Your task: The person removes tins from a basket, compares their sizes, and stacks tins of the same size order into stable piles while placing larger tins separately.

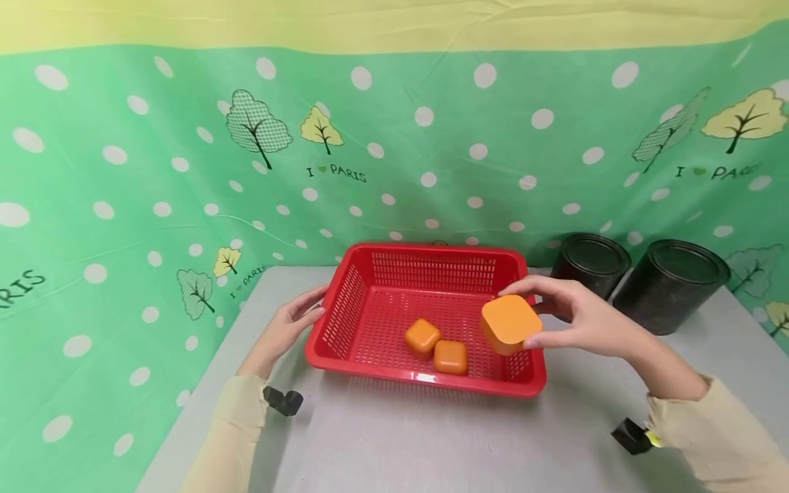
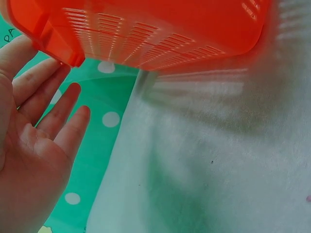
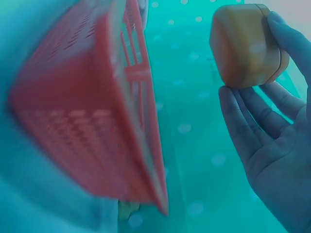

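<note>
A red slotted basket [image 1: 425, 253] stands on the grey table and holds two small orange boxes, one [image 1: 422, 336] beside the other [image 1: 451, 356]. My right hand [image 1: 576, 316] pinches a larger orange box [image 1: 510, 322] between thumb and fingertips, just above the basket's right rim. The right wrist view shows the same orange box [image 3: 245, 44] held by the right hand [image 3: 277, 116] beside the basket [image 3: 92, 111]. My left hand [image 1: 292, 322] lies with straight fingers against the basket's left wall. In the left wrist view the left hand [image 2: 36, 141] is spread next to the basket [image 2: 146, 29].
Two black cylindrical cans [image 1: 590, 266] [image 1: 670, 284] stand at the back right of the table [image 1: 431, 445]. A green dotted cloth [image 1: 154, 171] hangs behind and drapes down the left side.
</note>
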{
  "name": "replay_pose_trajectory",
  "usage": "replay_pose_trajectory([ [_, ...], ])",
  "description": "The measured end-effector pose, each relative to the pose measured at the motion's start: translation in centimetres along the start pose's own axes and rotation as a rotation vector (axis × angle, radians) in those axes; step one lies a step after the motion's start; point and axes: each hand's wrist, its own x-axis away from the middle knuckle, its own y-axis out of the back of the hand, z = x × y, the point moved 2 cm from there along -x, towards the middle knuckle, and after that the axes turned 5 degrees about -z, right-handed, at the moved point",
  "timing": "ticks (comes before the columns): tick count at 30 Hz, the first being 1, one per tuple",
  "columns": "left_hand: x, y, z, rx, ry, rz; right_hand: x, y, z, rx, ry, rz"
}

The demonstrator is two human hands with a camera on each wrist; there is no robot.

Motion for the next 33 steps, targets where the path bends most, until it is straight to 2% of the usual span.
replay_pose_trajectory([
  [5, 0.1, 0.1, 0.0, -0.006, 0.014, -0.006, 2.5, 1.0, -0.7, 0.047, -0.026, -0.043],
  [12, 0.2, 0.2, 0.1, 0.001, 0.071, -0.017, 5.5, 2.1, -1.8, 0.150, -0.071, -0.115],
  [20, -0.1, 0.1, 0.0, 0.016, 0.009, -0.005, 8.8, 3.3, -4.3, 0.135, -0.093, -0.202],
  [33, -0.1, 0.1, -0.2, 0.033, -0.006, 0.000, 12.0, 5.1, -8.7, 0.151, -0.258, -0.264],
])
